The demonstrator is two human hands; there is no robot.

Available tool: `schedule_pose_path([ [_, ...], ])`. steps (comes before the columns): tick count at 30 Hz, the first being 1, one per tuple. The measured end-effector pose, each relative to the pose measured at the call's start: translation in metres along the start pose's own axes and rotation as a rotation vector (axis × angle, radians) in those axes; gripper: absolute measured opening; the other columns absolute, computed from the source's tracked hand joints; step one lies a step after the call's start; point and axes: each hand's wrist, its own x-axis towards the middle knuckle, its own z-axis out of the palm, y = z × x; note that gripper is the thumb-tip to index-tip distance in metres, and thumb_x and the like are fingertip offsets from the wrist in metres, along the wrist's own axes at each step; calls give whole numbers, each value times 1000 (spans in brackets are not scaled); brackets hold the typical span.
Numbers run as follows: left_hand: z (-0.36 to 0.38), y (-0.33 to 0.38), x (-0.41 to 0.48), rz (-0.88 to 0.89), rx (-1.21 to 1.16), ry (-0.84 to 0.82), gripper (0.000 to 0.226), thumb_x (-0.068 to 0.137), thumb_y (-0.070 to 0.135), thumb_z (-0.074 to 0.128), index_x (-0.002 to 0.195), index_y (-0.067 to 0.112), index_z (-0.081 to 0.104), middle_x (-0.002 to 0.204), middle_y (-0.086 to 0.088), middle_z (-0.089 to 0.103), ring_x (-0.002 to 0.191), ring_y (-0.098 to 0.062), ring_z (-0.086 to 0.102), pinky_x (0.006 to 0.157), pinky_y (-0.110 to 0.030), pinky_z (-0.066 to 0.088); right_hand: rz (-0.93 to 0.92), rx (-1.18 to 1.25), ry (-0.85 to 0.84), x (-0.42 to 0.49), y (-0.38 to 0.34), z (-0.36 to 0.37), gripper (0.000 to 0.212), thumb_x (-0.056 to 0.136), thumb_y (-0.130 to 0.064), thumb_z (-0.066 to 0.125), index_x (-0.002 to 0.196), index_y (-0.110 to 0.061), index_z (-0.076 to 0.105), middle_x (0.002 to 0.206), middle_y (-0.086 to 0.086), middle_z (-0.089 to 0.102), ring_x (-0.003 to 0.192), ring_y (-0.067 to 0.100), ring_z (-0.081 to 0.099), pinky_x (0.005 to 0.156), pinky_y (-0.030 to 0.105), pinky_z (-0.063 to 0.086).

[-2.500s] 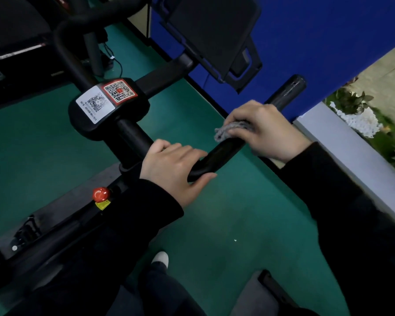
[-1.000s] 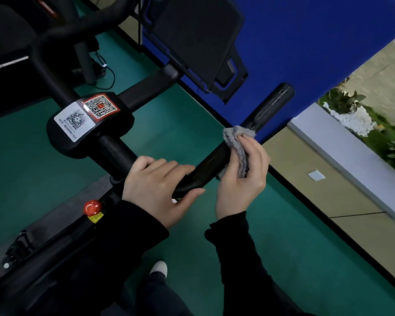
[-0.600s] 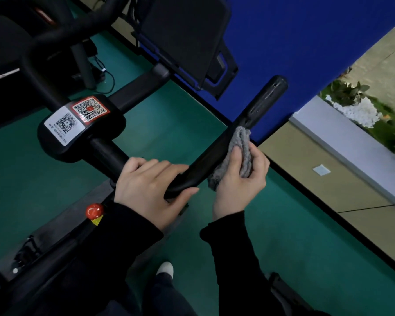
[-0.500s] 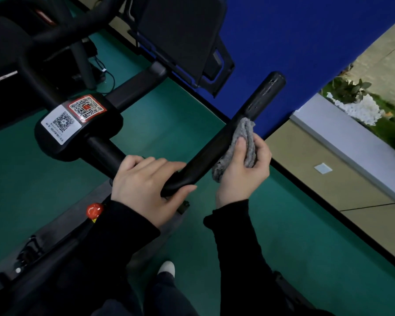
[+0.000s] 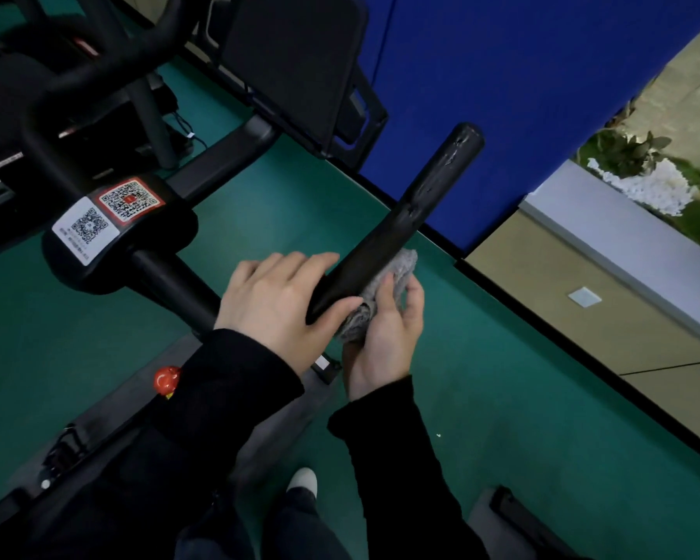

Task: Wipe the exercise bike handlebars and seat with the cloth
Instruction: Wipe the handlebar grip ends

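The right hand [image 5: 384,337] is sliding the cloth [image 5: 399,272] down the underside of the handlebar [image 5: 421,196], and the cloth is now touching the left hand [image 5: 275,305] at its thumb, opposite its fingers [image 5: 300,262].

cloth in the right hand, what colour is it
The cloth is grey, clearest in the head view.

Cloth [image 5: 384,293] under handlebar [image 5: 401,228], beside hands

One head-worn view
Looks forward and steeply down, close above the handlebar [image 5: 433,183], green floor [image 5: 502,377] beyond.
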Motion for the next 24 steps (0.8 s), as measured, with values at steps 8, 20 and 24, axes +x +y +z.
schedule_pose_path([
  [8, 2, 0, 0, -20, -16, 0, 52, 81, 60, 47, 119, 27, 62, 91, 5, 66, 78, -25, 66, 62, -32, 50, 207, 123, -137, 11, -6, 1, 24, 98, -1, 42, 119, -13, 47, 99, 18, 59, 75, 21, 59, 67, 31, 53],
  [20, 3, -1, -2, -100, -29, -50, 51, 82, 63, 48, 126, 39, 52, 102, 12, 60, 86, -21, 66, 65, -32, 49, 38, -43, -158, 1, -4, -5, 15, 95, 5, 45, 100, -5, 54, 93, 18, 62, 84, 27, 57, 81, 38, 49],
  [24, 3, -1, -3, -61, -51, -17, 46, 82, 59, 54, 121, 35, 56, 97, 10, 63, 78, -23, 67, 60, -34, 51, -88, -129, -55, -11, 4, -10, 12, 94, 3, 51, 95, -6, 59, 87, 13, 63, 80, 23, 56, 77, 34, 47],
])
